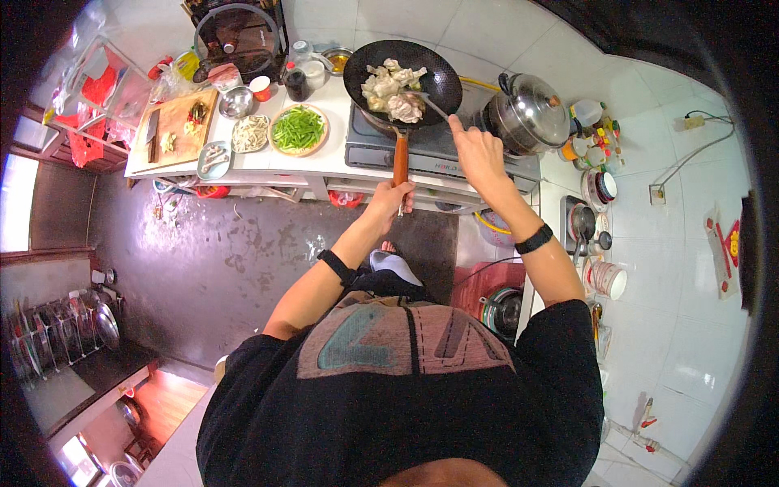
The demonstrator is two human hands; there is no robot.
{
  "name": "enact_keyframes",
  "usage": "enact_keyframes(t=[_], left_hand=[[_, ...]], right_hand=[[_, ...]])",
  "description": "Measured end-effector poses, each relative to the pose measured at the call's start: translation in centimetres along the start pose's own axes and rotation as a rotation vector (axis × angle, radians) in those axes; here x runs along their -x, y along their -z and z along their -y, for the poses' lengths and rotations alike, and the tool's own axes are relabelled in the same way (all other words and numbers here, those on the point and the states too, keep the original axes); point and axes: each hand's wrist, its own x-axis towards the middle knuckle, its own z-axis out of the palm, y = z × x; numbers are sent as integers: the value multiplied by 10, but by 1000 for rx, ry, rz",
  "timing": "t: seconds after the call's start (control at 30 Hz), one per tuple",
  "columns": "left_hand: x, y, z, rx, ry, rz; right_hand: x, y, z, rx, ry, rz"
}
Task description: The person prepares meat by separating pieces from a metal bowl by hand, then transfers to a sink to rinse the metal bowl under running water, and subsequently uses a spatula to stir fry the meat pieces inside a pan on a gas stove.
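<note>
My left hand is wrapped around the brown wooden handle of a black wok. The wok sits on the left side of a grey gas stove. Pale pieces of food, perhaps sliced meat, lie in its middle. My right hand grips a metal spatula, its index finger stretched along the shaft. The spatula's head reaches into the wok and touches the food, which partly hides it.
Left of the stove stand a basket of chopped green vegetables, a bowl of pale strips and a dark sauce bottle. Farther left, a cleaver lies on a wooden cutting board. A lidded steel pot occupies the stove's right side.
</note>
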Motion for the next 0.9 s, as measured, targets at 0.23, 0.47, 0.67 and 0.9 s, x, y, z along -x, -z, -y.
enact_keyframes(t=[0.23, 0.47, 0.67, 0.9], left_hand=[[-3, -4, 3, -4, 37, 6], [11, 0, 1, -4, 44, 4], [7, -2, 1, 43, 38, 52], [16, 6, 9, 72, 42, 25]], right_hand=[[26, 22, 30, -381, -152, 45], [9, -39, 53, -231, -107, 18], [-11, -85, 21, 6, -122, -25], [-6, -1, -5, -121, -220, 52]])
